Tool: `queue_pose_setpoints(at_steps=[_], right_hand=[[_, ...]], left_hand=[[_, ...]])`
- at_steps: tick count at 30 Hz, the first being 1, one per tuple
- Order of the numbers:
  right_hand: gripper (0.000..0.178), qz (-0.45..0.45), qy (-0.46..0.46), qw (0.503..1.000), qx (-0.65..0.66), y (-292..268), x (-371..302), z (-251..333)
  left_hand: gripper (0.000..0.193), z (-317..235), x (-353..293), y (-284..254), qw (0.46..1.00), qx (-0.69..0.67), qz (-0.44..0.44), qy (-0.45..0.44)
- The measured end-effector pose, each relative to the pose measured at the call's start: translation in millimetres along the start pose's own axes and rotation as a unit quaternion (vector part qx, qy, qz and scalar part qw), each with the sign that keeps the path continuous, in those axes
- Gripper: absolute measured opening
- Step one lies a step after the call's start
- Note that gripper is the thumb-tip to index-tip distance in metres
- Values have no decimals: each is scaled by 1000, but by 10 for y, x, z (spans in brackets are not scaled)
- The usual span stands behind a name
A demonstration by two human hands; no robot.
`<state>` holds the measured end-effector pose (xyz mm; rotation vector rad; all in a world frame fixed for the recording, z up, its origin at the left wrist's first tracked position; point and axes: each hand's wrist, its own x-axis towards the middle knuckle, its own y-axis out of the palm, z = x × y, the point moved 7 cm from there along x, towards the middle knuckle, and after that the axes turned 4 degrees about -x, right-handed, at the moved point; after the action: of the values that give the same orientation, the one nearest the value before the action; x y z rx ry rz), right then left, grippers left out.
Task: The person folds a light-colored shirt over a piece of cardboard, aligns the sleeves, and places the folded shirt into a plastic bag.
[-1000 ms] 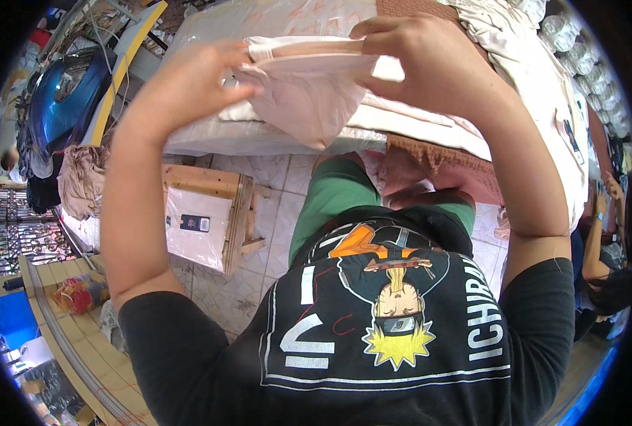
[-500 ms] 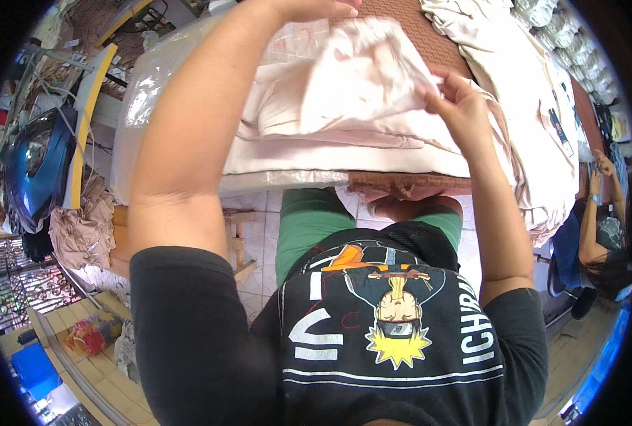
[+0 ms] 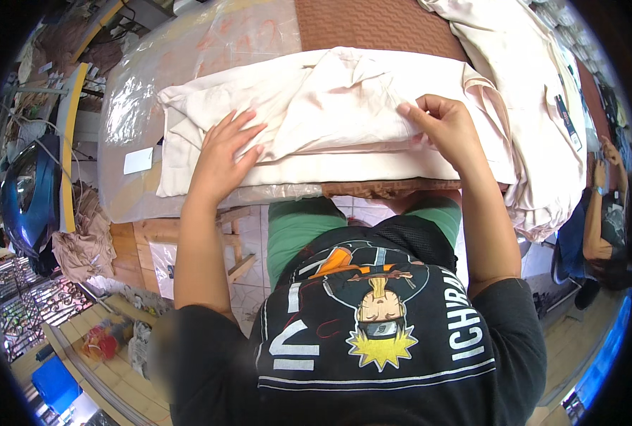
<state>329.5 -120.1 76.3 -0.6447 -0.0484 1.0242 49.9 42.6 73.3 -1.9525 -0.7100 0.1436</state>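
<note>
A cream-coloured garment (image 3: 301, 110) lies folded over on the table in front of me, its upper layer wrinkled. My left hand (image 3: 223, 153) rests palm down on its left part, fingers spread. At the right, my right hand (image 3: 443, 128) pinches the edge of the upper layer between thumb and fingers. More cream fabric, a looped band (image 3: 487, 96), lies just right of that hand.
Clear plastic wrap (image 3: 135, 85) covers the table's left side, with a white card (image 3: 138, 161) on it. Brown patterned cloth (image 3: 380, 27) lies beyond the garment. A cream garment pile (image 3: 536, 121) with a dark tag stands at the right. Another person's hands (image 3: 603, 160) are at far right.
My left hand has come down from the far side onto the garment's left part. The raised upper layer now lies spread flatter. My right hand stays at its right edge.
</note>
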Motion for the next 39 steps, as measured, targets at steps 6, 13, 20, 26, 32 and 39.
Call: queue_pose_setpoints(at_steps=[6, 13, 20, 26, 32, 39], right_hand=[[28, -16, -68, 986, -153, -171, -45, -101], [16, -127, -250, 945, -171, -174, -29, 401], [16, -146, -246, 938, -193, -274, -59, 258], [16, -158, -300, 920, -197, -250, -114, 326], [19, -301, -181, 898, -265, -1183, -277, -166], [24, -340, 76, 893, -285, -1594, -861, -831]], left_hand=[[28, 17, 123, -241, 996, -59, -63, -33], [55, -839, 795, 298, 989, 30, -76, 119], [79, -883, 838, 1099, 993, 102, 23, 52], [78, -907, 867, 1096, 991, 112, 55, 38], [72, -1003, 1034, 832, 998, -15, -26, 55], [40, -1939, 1856, 957, 978, -92, -15, 185]])
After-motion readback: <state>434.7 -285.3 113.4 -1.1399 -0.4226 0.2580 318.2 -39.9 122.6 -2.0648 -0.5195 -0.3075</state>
